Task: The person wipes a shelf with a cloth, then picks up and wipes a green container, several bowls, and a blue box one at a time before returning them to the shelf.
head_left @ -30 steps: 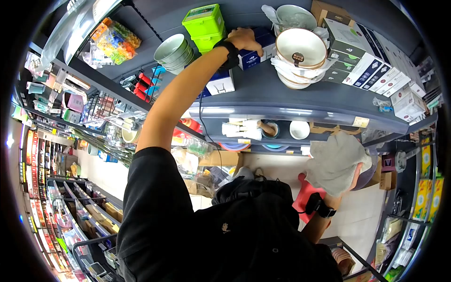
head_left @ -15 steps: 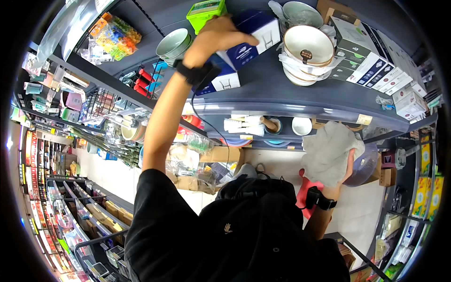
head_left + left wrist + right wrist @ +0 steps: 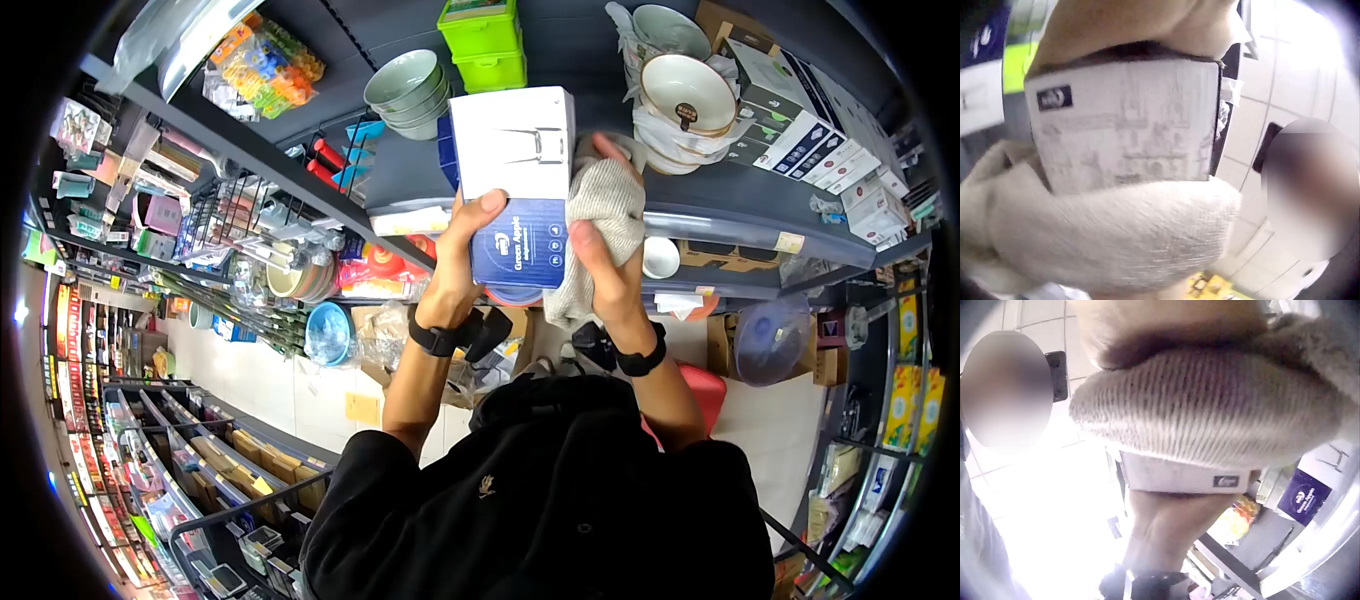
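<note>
A blue and white "Green Apple" box [image 3: 515,145] is held up in front of the shelf. My left hand [image 3: 458,245] grips its left side, thumb over the front edge. In my right hand [image 3: 612,275] is a grey ribbed cloth [image 3: 607,210], pressed along the box's right side. The left wrist view shows the box's pale printed face [image 3: 1122,125] between the left hand above and the cloth below. The right wrist view has the cloth [image 3: 1179,406] bunched under the right hand, with the left hand [image 3: 1166,519] across the box.
Stacked green-grey bowls [image 3: 408,95] and lime green tubs [image 3: 490,65] stand behind on the shelf [image 3: 690,205]. Another blue box [image 3: 1304,497] sits there too. White bowls [image 3: 690,95] and boxed goods [image 3: 800,120] are to the right. A red stool [image 3: 703,395] stands on the floor.
My left hand has lifted the blue and white box off the shelf and brought it closer. The right hand has carried the cloth up and left, from low on the right to the box's side.
</note>
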### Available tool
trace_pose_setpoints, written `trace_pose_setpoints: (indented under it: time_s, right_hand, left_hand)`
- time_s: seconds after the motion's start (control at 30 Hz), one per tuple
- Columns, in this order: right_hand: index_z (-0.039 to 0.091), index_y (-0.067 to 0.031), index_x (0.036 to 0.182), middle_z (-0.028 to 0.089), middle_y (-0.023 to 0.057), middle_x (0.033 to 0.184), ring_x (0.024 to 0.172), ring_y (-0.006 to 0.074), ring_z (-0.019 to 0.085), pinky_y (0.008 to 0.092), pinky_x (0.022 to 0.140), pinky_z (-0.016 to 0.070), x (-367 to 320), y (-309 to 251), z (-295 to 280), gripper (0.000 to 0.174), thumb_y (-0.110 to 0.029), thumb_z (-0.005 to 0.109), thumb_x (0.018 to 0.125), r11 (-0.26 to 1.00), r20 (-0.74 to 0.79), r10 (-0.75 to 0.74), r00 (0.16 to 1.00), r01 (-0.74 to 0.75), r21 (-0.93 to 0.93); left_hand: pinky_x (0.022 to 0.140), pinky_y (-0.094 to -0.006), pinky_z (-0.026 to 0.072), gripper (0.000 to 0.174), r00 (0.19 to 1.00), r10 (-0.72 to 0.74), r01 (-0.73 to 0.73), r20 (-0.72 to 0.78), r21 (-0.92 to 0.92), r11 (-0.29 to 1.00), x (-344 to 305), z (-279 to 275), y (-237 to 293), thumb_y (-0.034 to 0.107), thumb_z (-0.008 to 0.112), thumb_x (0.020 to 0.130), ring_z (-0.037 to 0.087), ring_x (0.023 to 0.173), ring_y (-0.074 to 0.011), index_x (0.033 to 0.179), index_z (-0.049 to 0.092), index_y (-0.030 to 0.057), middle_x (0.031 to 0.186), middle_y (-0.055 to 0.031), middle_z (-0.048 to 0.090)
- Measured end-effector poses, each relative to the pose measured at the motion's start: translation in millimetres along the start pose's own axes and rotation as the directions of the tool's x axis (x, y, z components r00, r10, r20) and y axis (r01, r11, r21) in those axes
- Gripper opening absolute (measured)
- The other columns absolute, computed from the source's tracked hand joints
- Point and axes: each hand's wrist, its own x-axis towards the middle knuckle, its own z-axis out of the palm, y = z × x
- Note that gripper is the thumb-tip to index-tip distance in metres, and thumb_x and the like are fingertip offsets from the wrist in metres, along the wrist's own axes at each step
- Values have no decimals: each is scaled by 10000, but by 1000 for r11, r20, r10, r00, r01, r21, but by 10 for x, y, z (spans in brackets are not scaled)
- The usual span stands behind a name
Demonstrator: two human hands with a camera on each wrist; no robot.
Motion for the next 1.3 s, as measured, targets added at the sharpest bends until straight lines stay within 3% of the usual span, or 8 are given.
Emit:
trace_pose_setpoints:
  time_s: [0.2,0.47,0.73,0.77,0.87,0.93,1.07,1.3]
  right_hand:
    - [474,2,1349,560,111,1249,1167,188,522,315,1029,384,235,-25,331,652,-489,601,940,889,-119,336,934,-272,369]
    - [387,13,1405,559,153,1238,1131,250,555,372,1014,409,-453,-104,610,684,-282,701,874,946,60,-104,993,117,-302]
    - [567,-23,1230,622,57,1094,981,133,590,270,860,472,235,-187,515,507,-412,669,921,975,-68,219,973,-215,56]
    - [575,-32,1234,615,57,1117,998,133,586,269,867,467,200,-127,418,517,-440,654,927,943,-60,318,946,-309,124]
    - [502,-37,1348,599,87,1187,1090,157,580,281,926,460,-60,36,185,587,-448,613,944,843,-100,503,859,-462,275]
    - [460,-31,1384,552,112,1285,1163,180,552,294,990,433,-261,-74,179,602,-433,592,955,789,-61,568,821,-522,325]
    - [332,51,1449,373,173,1454,1341,280,367,390,1135,244,-468,-180,514,722,-260,650,880,979,166,-26,986,58,-194]
    - [491,-24,1370,456,190,1409,1278,279,480,386,1076,367,-296,-530,479,606,-371,602,885,938,-42,196,980,-175,300]
  left_hand:
    - [1172,-414,180,1223,959,70,-147,274,272,951,-481,-173,211,412,763,678,252,1439,-349,1573,3,71,1554,-254,208]
    - [893,-335,535,724,995,59,-42,78,-203,978,-666,-612,-91,372,631,767,664,985,-268,1304,480,-90,1154,-212,637]
    - [981,-420,495,725,990,-5,109,140,-743,660,-910,-1005,-491,427,614,821,618,1111,-308,1388,448,7,1278,-181,596]
    - [925,-409,514,767,1000,-2,-6,-18,-426,905,-895,-1033,-489,599,532,867,615,1099,-282,1403,452,56,1314,-137,569]
    - [919,-405,516,769,989,51,91,139,-840,535,-838,-1111,-498,601,539,858,619,1090,-274,1390,468,49,1285,-142,587]
    - [905,-401,523,769,999,39,-51,-35,-440,897,-854,-1000,-364,598,552,848,624,1084,-272,1385,478,52,1261,-152,600]
    - [1054,-395,383,905,994,-5,0,111,40,999,-874,-773,-300,421,676,728,499,1242,-298,1429,362,-59,1332,-231,511]
    - [1115,-407,278,1173,763,319,-595,562,416,688,-754,-726,-164,367,810,613,406,1287,-347,1547,195,11,1389,-208,392]
